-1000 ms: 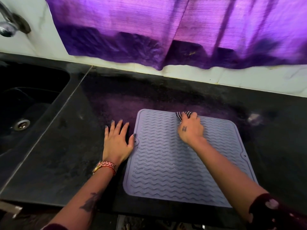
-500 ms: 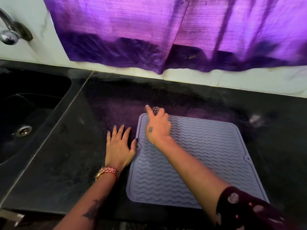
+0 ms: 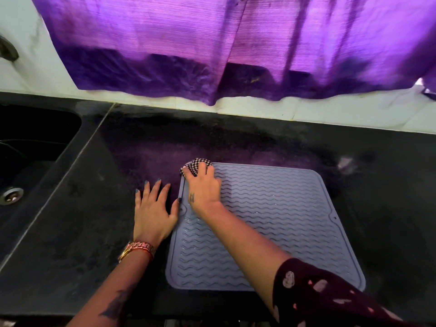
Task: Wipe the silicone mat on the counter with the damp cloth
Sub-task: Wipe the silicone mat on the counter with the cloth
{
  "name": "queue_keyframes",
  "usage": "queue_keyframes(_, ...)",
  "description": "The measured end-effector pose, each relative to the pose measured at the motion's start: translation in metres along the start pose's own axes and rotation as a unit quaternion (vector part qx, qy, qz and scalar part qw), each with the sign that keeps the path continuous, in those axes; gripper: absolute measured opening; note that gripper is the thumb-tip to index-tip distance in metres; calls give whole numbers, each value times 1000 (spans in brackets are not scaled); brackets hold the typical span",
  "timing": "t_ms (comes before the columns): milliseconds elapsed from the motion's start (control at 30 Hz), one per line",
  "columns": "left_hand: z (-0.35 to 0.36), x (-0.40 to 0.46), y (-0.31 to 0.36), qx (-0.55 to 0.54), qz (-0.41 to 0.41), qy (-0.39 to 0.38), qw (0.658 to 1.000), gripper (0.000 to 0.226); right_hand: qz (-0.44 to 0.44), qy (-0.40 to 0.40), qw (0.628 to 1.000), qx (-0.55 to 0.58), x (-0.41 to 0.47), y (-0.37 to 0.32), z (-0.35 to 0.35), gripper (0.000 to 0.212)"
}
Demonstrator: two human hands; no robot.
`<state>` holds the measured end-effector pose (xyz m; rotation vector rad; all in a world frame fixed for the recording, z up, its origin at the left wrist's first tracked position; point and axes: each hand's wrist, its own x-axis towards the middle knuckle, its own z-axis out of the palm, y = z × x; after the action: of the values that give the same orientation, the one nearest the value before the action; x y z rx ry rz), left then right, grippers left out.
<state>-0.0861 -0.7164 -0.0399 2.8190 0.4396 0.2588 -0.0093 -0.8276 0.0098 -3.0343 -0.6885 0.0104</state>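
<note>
Counter [image 3: 77,232] mat [image 3: 271,220]: right hand [image 3: 203,192] presses cloth [image 3: 197,165].

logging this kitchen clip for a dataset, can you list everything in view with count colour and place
silicone mat: 1, grey-blue with wavy ridges, flat on the counter, centre right
damp cloth: 1, black and white checked, bunched at the mat's far left corner
counter: 1, black stone, across the view
sink: 1, black, set into the counter at left
drain: 1, metal, in the sink bottom
curtain: 1, purple, hanging over the white wall behind
bracelet: 1, gold and pink, on the left wrist
left hand: 1, flat on the counter, thumb at the mat's left edge
right hand: 1, pressing the cloth
</note>
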Motion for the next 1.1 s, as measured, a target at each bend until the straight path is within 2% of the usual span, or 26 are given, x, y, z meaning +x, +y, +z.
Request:
queue_keyframes(400, 1, 0, -1, 6, 2, 12, 1000, 80, 112, -18, 993, -43, -19, 132, -2, 61)
queue_keyframes(600, 0, -1, -1, 3, -1, 16, 1000, 80, 197, -14, 978, -61, -42, 213, -6, 57)
queue_keyframes(800, -1, -1, -2, 9, -5, 12, 1000, 81, 279, -3, 958, -64, -67, 261, -11, 56)
queue_keyframes(900, 0, 0, -2, 7, -5, 10, 1000, 82, 325, -1, 945, -22, -72, 267, -17, 51)
queue_keyframes(1000, 0, 0, -1, 9, -6, 6, 1000, 80, 374, 74, 920, 93, -72, 245, -31, 45)
queue_keyframes(1100, -1, 0, 1, 3, -8, -2, 1000, 73, 319, 137, 926, 148, -75, 181, -38, 48)
